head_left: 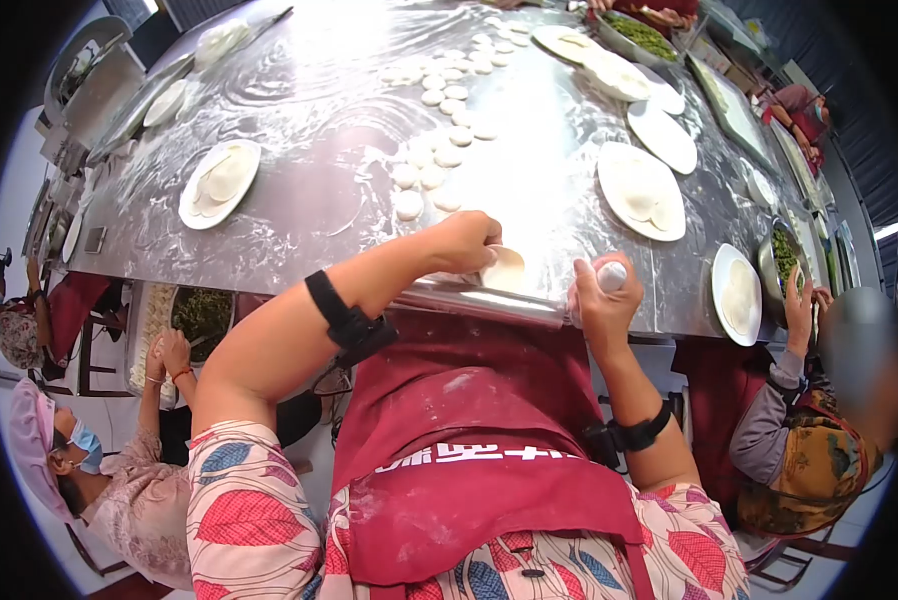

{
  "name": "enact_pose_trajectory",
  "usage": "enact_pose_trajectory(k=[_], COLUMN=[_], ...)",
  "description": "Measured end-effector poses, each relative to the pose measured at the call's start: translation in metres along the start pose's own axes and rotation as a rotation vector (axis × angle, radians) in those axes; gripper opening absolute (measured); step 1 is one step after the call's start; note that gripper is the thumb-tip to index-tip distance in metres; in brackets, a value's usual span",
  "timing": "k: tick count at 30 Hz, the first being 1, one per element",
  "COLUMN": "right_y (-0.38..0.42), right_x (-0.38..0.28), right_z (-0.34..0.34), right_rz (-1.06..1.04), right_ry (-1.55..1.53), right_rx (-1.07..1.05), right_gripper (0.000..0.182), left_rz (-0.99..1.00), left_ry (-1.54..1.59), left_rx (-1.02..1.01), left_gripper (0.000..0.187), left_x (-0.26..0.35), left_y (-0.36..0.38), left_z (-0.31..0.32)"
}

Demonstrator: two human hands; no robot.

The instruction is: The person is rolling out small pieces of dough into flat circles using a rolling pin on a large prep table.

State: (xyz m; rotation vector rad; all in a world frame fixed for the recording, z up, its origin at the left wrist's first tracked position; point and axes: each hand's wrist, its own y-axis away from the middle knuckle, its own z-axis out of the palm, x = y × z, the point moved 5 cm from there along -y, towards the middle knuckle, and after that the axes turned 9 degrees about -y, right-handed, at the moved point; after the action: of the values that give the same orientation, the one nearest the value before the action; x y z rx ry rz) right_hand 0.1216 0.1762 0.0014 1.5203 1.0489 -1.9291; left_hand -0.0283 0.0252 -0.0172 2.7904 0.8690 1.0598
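Observation:
Near the table's front edge, my left hand (461,243) has its fingers closed on the edge of a thin, round dough wrapper (505,268). To its right, my right hand (607,300) is wrapped round a rolling pin (612,275), whose rounded white end points up between thumb and fingers. The pin and wrapper are a short distance apart. Beyond my left hand, small flattened dough pieces (432,177) run in an uneven band away across the floured metal table (309,190).
Plates of wrappers stand at the left (219,185), right (642,192) and front right (737,295). Bowls of green filling sit at the back (641,36) and far right (784,250). Masked co-worker (89,450) sits at the left; another person (809,440) is at the right.

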Motion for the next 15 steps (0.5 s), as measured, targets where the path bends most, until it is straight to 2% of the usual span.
enact_pose_trajectory(k=[2, 3, 6, 7, 9, 10, 11, 12, 14, 15], right_y=[-0.013, -0.026, -0.071, -0.07, -0.06, -0.042, -0.029, -0.01, 0.005, -0.003], right_x=[0.006, 0.009, 0.028, 0.028, 0.025, 0.002, 0.014, 0.002, -0.002, 0.003], right_z=[0.003, 0.005, 0.024, 0.021, 0.015, 0.014, 0.001, 0.0, -0.001, -0.001], right_rz=[-0.085, -0.133, -0.218, -0.231, -0.262, -0.209, -0.186, -0.008, -0.019, -0.094], right_ry=[0.101, 0.152, 0.202, 0.22, 0.261, 0.236, 0.253, 0.15, 0.016, 0.101], right_rx=[0.027, 0.046, -0.005, 0.012, 0.031, 0.015, 0.024, 0.035, 0.034, 0.035], right_gripper=[0.021, 0.021, 0.021, 0.021, 0.021, 0.021, 0.021, 0.022, 0.022, 0.021], left_rz=[-0.086, 0.033, 0.028, -0.025, 0.017, 0.034, 0.034, 0.004, -0.055, -0.035], left_ry=[0.138, -0.018, -0.081, -0.047, -0.12, -0.148, -0.129, -0.079, 0.014, -0.009], left_rx=[-0.092, -0.005, 0.119, 0.092, 0.065, 0.051, 0.041, 0.023, -0.032, -0.049], left_gripper=[0.019, 0.02, 0.021, 0.022, 0.022, 0.021, 0.022, 0.022, 0.022, 0.021], left_x=[0.002, 0.009, 0.013, 0.013, 0.014, 0.014, 0.01, 0.007, 0.007, 0.013], left_y=[0.007, 0.005, -0.009, -0.012, -0.009, -0.007, -0.005, -0.002, 0.003, 0.006], left_z=[0.004, 0.001, -0.002, -0.002, -0.002, 0.001, 0.002, 0.003, 0.006, 0.006])
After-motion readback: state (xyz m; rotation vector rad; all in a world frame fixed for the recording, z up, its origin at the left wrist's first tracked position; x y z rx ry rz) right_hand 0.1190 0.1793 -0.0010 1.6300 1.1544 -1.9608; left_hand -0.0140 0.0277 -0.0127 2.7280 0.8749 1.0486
